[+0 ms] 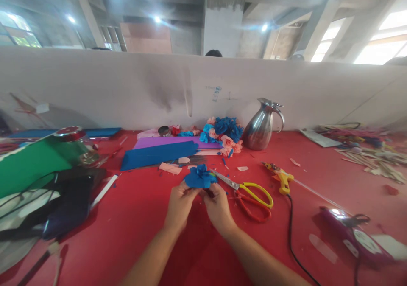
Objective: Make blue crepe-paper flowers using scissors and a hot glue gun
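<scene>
A blue paper flower (201, 177) is held up over the red table by both hands. My left hand (182, 201) pinches its underside from the left, and my right hand (218, 205) grips it from the right. The fingertips are partly hidden beneath the petals. Just right of my right hand lies a pair of scissors (251, 194) with one yellow and one red handle, its blades pointing toward the flower. Behind the flower rest a blue paper sheet (159, 154) and small pink paper scraps (171, 168).
Paper flowers (228, 141) in blue and pink are heaped near the partition, beside a metal jug (261, 127). A yellow glue gun (284, 180) trails a black cord on the right, near a purple power strip (356, 237). A glass jar (76, 144) and black bag (73, 201) occupy the left.
</scene>
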Action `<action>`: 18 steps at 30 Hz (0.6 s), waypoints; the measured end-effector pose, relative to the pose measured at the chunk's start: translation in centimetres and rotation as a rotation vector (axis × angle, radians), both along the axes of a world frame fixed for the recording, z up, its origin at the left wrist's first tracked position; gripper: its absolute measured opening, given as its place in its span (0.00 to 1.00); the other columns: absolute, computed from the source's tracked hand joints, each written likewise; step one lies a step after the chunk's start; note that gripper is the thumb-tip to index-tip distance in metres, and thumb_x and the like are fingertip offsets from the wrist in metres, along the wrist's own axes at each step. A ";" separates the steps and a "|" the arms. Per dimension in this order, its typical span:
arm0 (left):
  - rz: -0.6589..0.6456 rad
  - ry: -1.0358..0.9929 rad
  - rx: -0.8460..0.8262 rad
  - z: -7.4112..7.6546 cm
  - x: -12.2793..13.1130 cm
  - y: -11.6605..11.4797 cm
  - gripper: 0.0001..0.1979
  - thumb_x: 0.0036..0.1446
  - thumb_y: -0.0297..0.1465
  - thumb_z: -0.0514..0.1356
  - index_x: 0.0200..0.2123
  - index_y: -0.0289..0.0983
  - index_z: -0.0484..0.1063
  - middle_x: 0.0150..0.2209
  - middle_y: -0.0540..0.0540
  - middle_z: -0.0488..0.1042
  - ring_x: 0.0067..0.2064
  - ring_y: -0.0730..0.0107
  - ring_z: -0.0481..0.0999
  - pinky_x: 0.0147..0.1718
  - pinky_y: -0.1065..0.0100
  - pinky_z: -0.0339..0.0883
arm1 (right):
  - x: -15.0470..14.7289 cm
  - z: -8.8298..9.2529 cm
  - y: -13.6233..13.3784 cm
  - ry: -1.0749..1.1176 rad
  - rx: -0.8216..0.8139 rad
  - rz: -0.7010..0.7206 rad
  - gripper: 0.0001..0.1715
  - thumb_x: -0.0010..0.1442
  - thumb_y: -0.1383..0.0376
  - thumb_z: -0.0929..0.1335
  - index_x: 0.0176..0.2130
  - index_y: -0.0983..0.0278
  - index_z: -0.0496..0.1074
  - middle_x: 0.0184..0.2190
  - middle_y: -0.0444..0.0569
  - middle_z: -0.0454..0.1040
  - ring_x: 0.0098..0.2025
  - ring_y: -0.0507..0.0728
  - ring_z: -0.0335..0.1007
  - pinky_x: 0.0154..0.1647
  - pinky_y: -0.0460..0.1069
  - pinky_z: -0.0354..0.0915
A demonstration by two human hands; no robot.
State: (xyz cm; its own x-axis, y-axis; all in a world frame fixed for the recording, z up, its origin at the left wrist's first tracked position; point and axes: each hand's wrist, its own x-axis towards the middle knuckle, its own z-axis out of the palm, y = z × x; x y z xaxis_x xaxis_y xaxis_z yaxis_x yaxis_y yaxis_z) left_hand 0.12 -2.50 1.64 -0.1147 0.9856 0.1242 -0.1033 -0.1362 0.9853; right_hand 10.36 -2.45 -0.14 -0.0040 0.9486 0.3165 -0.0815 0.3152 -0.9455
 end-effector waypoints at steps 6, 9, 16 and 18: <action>0.060 0.178 0.125 -0.3 -0.3 -0.2 0.08 0.48 0.33 0.64 0.33 0.40 0.81 0.37 0.46 0.81 0.44 0.56 0.76 0.48 0.58 0.66 | 0.5 -0.5 0.3 -0.048 -0.011 -0.013 0.11 0.51 0.66 0.63 0.28 0.62 0.75 0.21 0.43 0.70 0.24 0.53 0.61 0.27 0.46 0.61; 0.132 0.312 0.194 -0.1 -0.3 -0.5 0.10 0.49 0.28 0.61 0.35 0.41 0.80 0.41 0.46 0.80 0.43 0.58 0.76 0.47 0.60 0.66 | 0.8 -1.2 0.4 -0.122 0.040 -0.063 0.09 0.49 0.69 0.62 0.25 0.62 0.71 0.21 0.43 0.69 0.26 0.53 0.62 0.29 0.46 0.59; 0.295 0.570 0.519 -1.0 -0.4 -0.9 0.11 0.50 0.25 0.60 0.36 0.41 0.78 0.40 0.42 0.79 0.44 0.56 0.76 0.46 0.59 0.68 | 1.2 -1.6 0.6 -0.167 0.161 -0.123 0.07 0.40 0.72 0.58 0.18 0.60 0.59 0.18 0.43 0.65 0.25 0.53 0.58 0.29 0.47 0.56; 0.292 0.609 0.554 -1.2 -0.5 -0.9 0.12 0.49 0.24 0.59 0.36 0.41 0.78 0.39 0.41 0.79 0.43 0.56 0.76 0.45 0.59 0.68 | 1.3 -1.3 0.5 -0.173 0.179 -0.120 0.07 0.41 0.72 0.58 0.17 0.60 0.58 0.18 0.43 0.65 0.25 0.53 0.58 0.28 0.47 0.56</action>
